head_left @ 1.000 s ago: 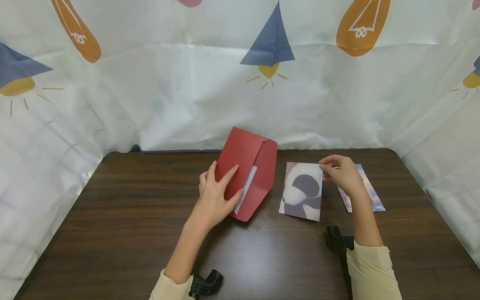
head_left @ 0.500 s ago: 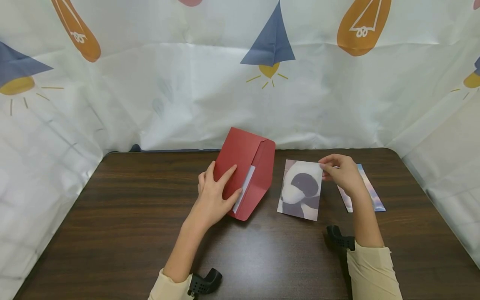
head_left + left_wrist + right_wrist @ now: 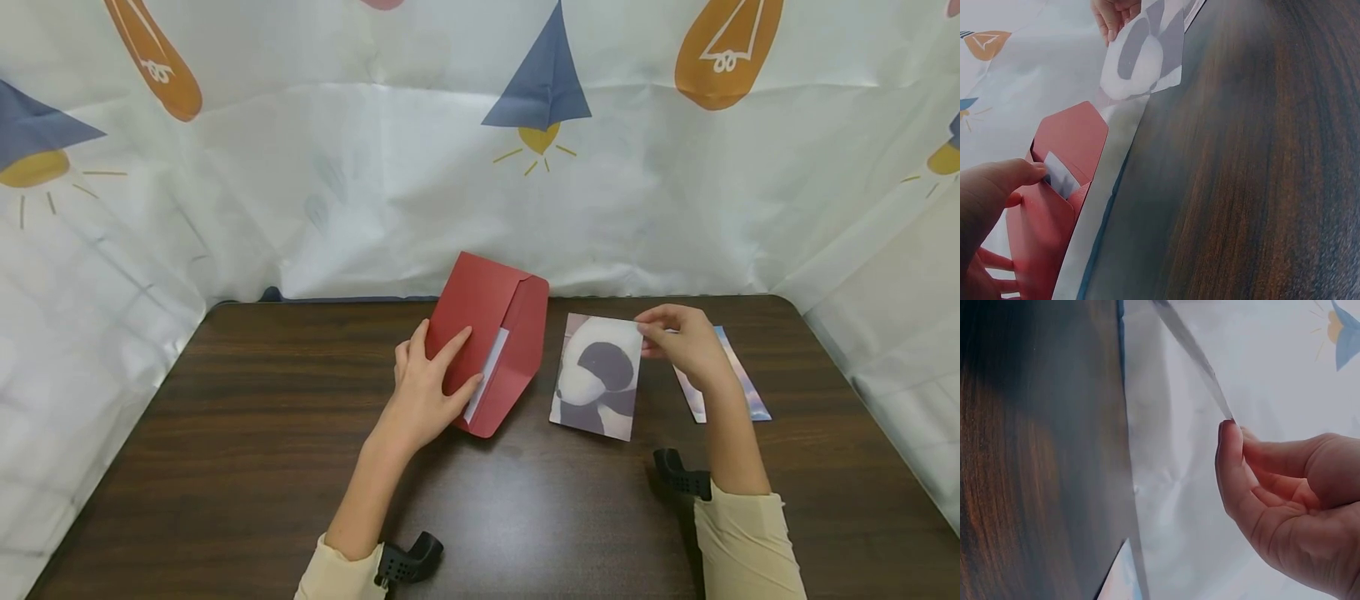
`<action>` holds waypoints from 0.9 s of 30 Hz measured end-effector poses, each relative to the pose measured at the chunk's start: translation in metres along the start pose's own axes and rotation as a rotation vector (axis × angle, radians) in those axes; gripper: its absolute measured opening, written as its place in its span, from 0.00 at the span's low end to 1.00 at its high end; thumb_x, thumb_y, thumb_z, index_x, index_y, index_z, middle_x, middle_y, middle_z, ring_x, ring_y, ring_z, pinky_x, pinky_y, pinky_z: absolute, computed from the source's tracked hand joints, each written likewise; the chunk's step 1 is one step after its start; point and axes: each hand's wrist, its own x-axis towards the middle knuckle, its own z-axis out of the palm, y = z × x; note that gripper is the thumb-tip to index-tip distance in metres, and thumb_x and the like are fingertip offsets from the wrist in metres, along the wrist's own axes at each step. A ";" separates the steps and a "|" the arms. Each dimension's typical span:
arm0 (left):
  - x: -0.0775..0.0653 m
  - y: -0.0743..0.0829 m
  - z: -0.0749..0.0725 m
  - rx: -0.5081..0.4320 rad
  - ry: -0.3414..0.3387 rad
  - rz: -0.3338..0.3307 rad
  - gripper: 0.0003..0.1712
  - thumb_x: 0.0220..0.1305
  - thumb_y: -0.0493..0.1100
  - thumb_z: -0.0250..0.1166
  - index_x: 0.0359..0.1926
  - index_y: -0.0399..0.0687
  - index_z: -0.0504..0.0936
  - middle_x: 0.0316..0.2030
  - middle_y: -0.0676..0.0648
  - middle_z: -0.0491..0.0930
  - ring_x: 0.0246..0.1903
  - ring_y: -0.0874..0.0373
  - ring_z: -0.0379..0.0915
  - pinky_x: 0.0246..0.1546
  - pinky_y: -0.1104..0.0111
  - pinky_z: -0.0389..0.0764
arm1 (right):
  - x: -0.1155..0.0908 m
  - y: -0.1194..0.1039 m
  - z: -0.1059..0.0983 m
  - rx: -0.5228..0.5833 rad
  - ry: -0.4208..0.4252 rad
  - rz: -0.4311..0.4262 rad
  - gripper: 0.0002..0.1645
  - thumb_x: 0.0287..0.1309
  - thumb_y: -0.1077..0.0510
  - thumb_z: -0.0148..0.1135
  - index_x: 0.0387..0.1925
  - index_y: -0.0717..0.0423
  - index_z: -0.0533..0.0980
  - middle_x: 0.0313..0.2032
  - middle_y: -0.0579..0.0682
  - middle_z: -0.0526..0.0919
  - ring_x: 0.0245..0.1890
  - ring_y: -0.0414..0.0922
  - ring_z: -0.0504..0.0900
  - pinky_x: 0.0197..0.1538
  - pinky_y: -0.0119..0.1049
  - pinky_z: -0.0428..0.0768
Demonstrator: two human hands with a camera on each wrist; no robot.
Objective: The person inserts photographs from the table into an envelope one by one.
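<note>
My left hand (image 3: 422, 396) holds a red envelope (image 3: 480, 304) tilted up off the table, its pointed flap open to the right. A pale card (image 3: 1060, 177) shows in the envelope's mouth, with the left thumb at its edge in the left wrist view. To the right, my right hand (image 3: 686, 343) pinches a picture card (image 3: 597, 375) by its upper right corner between thumb and fingers. It bears a dark-and-white, panda-like animal. The right wrist view shows this card almost edge-on, at the fingertips. A gap separates the card from the envelope.
Another card in pastel pink and blue (image 3: 742, 382) lies on the dark wooden table (image 3: 262, 433), partly behind the right wrist. A pale curtain (image 3: 337, 192) with printed lamps hangs along the table's far edge. Black wrist mounts (image 3: 411, 560) stick out at both sleeves.
The animal card has swung slightly left and up, toward the envelope. The red envelope has shifted a little left with the left hand. The pastel card stays in place.
</note>
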 end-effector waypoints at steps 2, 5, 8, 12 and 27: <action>0.001 -0.001 0.000 -0.001 0.000 0.000 0.39 0.67 0.50 0.73 0.77 0.53 0.72 0.78 0.29 0.52 0.70 0.31 0.52 0.59 0.40 0.77 | 0.000 -0.002 0.000 0.013 -0.005 -0.001 0.19 0.78 0.65 0.55 0.60 0.78 0.73 0.46 0.58 0.80 0.31 0.36 0.85 0.43 0.33 0.88; 0.002 -0.001 0.000 0.004 -0.002 -0.002 0.40 0.67 0.50 0.73 0.77 0.53 0.72 0.78 0.30 0.52 0.70 0.31 0.52 0.59 0.40 0.77 | -0.001 -0.005 0.000 0.032 -0.012 -0.002 0.19 0.78 0.66 0.55 0.60 0.78 0.73 0.46 0.58 0.80 0.31 0.35 0.85 0.43 0.33 0.88; 0.002 -0.002 0.001 0.006 -0.005 -0.004 0.40 0.67 0.50 0.73 0.77 0.53 0.71 0.78 0.30 0.51 0.70 0.32 0.52 0.61 0.39 0.75 | -0.001 -0.006 0.000 0.041 -0.015 -0.002 0.19 0.78 0.66 0.55 0.60 0.78 0.73 0.45 0.55 0.80 0.31 0.35 0.85 0.43 0.33 0.88; 0.002 -0.003 0.002 0.003 -0.012 -0.011 0.40 0.67 0.50 0.73 0.77 0.53 0.71 0.79 0.30 0.51 0.71 0.32 0.52 0.62 0.39 0.73 | -0.002 -0.008 0.000 0.047 -0.014 -0.001 0.19 0.77 0.66 0.56 0.60 0.78 0.73 0.42 0.52 0.80 0.31 0.35 0.84 0.42 0.31 0.88; 0.001 -0.002 0.004 0.007 -0.030 -0.031 0.39 0.69 0.50 0.72 0.77 0.53 0.71 0.79 0.30 0.49 0.71 0.32 0.50 0.63 0.39 0.71 | -0.008 -0.019 0.000 0.046 -0.028 0.007 0.20 0.78 0.64 0.56 0.61 0.78 0.72 0.43 0.50 0.81 0.32 0.35 0.86 0.42 0.30 0.87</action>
